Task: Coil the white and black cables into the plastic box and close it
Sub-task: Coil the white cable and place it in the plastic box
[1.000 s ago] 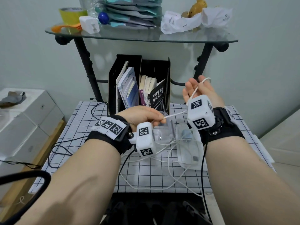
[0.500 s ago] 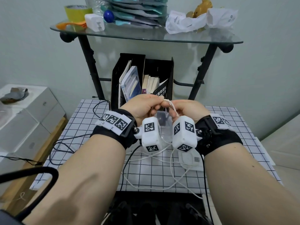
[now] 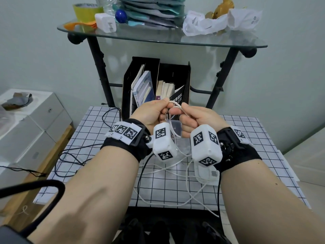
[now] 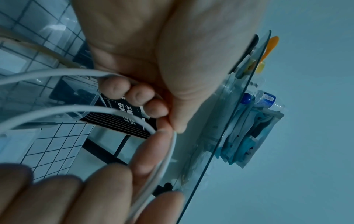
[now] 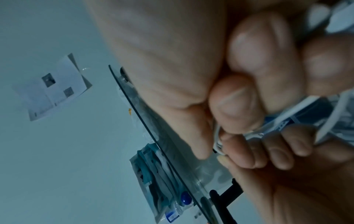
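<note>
— What is seen at the left?

— White cartons [image 3: 26, 131] are stacked beside the counter [image 3: 98, 131], whose gridded sheet is crossed by a thin black cable [image 3: 70, 155] near its left edge. No writing on the cartons can be read.

— And in the middle?

— The left hand [image 3: 151, 111] is curled shut around loops of the white cable [image 3: 175, 104], pinched between thumb and fingers. The right hand [image 3: 198, 117], just beside it, is closed on the same cable. Slack white cable is spread below on the counter, reaching its near edge. Behind the hands, Chinese characters are printed on a black book [image 3: 177, 99]; they are not legible in full.

— The box?

— The clear plastic box [image 3: 205, 175] is lying on the counter under the right wrist, partly hidden. Bare grid is left to its right.
</note>
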